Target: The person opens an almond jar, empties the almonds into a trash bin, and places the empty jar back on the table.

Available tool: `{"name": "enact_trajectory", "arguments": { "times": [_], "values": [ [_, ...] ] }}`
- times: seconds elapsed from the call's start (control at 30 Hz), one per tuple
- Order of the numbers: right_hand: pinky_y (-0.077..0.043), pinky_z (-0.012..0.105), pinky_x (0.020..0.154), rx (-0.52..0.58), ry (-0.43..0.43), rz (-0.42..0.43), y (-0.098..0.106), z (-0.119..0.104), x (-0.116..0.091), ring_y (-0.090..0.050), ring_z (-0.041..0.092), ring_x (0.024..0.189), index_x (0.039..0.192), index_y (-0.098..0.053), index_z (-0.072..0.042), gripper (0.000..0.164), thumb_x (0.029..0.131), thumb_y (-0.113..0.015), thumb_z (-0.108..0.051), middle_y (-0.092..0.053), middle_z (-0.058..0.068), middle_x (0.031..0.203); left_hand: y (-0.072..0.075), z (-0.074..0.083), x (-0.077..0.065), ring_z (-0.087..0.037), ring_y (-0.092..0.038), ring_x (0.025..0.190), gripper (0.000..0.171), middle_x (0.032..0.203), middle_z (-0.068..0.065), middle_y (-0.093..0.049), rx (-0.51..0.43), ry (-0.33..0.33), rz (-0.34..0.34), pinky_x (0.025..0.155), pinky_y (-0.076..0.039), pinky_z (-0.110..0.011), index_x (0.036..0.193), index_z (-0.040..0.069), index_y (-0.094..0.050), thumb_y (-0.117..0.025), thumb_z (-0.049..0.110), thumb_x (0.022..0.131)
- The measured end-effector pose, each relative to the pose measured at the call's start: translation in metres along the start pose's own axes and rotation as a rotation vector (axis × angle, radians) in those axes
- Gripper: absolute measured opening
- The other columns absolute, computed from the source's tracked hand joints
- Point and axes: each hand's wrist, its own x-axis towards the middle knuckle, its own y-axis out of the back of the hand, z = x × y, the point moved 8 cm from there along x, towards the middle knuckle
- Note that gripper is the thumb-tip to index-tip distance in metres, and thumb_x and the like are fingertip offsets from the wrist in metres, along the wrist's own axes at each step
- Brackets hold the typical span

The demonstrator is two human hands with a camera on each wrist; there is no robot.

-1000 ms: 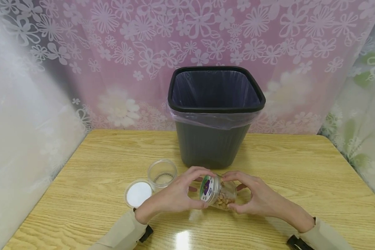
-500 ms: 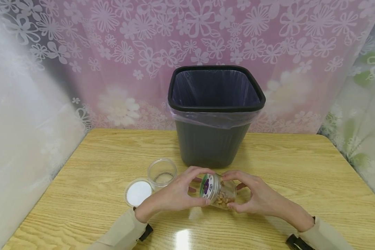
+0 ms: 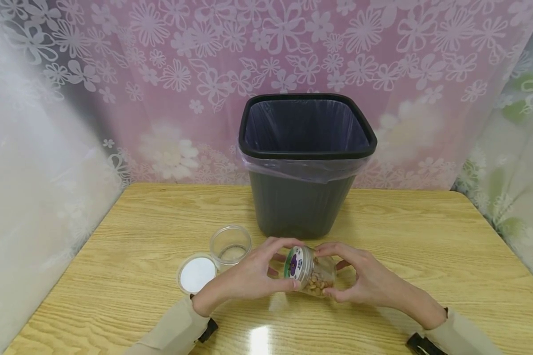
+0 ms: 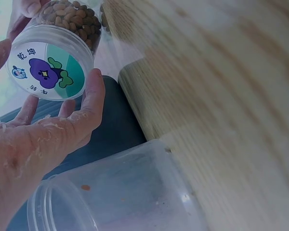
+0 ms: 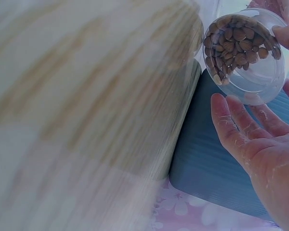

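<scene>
A clear plastic jar [image 3: 322, 277] of almonds is tilted on its side between my two hands, low in front of the bin. Its round lid [image 3: 294, 264] faces left and carries a purple and green print. My left hand [image 3: 255, 276] grips the lid's rim, thumb at the near side and fingers over the top. From the other side, my right hand [image 3: 366, 278] holds the jar near its base with thumb and fingertips. The almonds [image 5: 236, 45] show through the base in the right wrist view. In the left wrist view the lid [image 4: 48, 72] is seen face on.
Left of the hands stands an open clear jar [image 3: 231, 241], with a white-faced round lid [image 3: 197, 274] lying beside it on the wooden table [image 3: 115, 276]. Behind the hands rises a dark bin [image 3: 299, 202] with a liner bag. A pink floral curtain [image 3: 182, 98] hangs behind.
My left thumb has slid slightly up along the lid's rim, and the lid's print has turned a little. My right hand and the other things keep their places.
</scene>
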Motion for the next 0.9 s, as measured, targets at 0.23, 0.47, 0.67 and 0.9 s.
{"name": "enact_trajectory", "arguments": {
  "times": [0.23,0.47,0.67,0.9],
  "values": [
    [-0.062,0.029,0.076,0.007,-0.008,-0.001,-0.0002,0.0013,-0.0009,-0.064,0.016,0.118,0.135,-0.058,-0.019,0.069,0.075,-0.09,-0.013,-0.064,0.004,0.134,-0.0002,-0.0002,0.0,-0.027,-0.054,0.132,0.072,0.146,0.0,-0.046,0.03,-0.007,-0.006,0.092,-0.056,-0.026,0.149,0.042,-0.042,-0.079,0.042,0.088],
    [-0.062,0.029,0.077,0.009,-0.023,-0.006,-0.0002,0.0024,-0.0014,-0.063,0.013,0.12,0.136,-0.057,-0.02,0.069,0.075,-0.09,-0.013,-0.064,0.004,0.134,0.002,0.0045,-0.0009,-0.024,-0.051,0.133,0.081,0.15,0.005,-0.042,0.049,-0.048,-0.006,0.098,-0.054,-0.033,0.149,0.043,-0.041,-0.084,0.029,0.081],
    [-0.062,0.029,0.077,0.009,-0.021,-0.004,-0.0001,0.0023,-0.0012,-0.063,0.013,0.12,0.135,-0.058,-0.019,0.068,0.076,-0.09,-0.013,-0.064,0.004,0.134,0.0033,0.0086,-0.0009,-0.024,-0.049,0.132,0.081,0.151,0.009,-0.041,0.084,-0.094,0.006,0.098,-0.055,-0.034,0.145,0.045,-0.044,-0.085,0.02,0.079],
    [-0.062,0.029,0.077,0.009,-0.01,0.002,0.0001,0.0019,-0.0004,-0.063,0.012,0.12,0.135,-0.058,-0.019,0.069,0.075,-0.09,-0.012,-0.065,0.005,0.133,0.0022,0.0088,-0.0001,-0.023,-0.052,0.131,0.078,0.15,0.009,-0.043,0.098,-0.105,-0.003,0.096,-0.055,-0.032,0.144,0.044,-0.046,-0.085,0.02,0.081]
  ]
}}
